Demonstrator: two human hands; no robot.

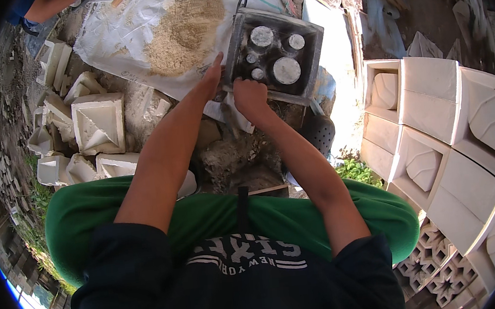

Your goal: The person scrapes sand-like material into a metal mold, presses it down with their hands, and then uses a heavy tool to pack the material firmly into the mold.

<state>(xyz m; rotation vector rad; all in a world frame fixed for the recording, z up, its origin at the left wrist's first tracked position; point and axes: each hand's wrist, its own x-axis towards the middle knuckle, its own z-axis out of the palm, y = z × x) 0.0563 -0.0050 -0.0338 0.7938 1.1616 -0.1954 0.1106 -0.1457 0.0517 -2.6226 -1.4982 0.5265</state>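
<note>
A dark grey square metal mould box [313, 59] sits in front of me, slightly turned. Inside it stand several round pegs of different sizes with pale, dusty tops, the widest disc [287, 70] nearest the right-hand near corner. Along the box's left side my left hand [212, 81] lies with its fingers stretched out, partly hidden by the angle. At the near left corner my right hand [250, 99] is closed over the rim, its fingers curled out of sight. A bent dark handle [242, 2] rises at the far left corner.
White sheeting [114, 39] bears a heap of tan sand [185, 35]. Broken pale cast blocks [98, 124] lie to the left. Stacked pale blocks [430, 107] stand on the right, near patterned vent blocks [433, 256]. Another person's arm [54, 5] shows at the far left.
</note>
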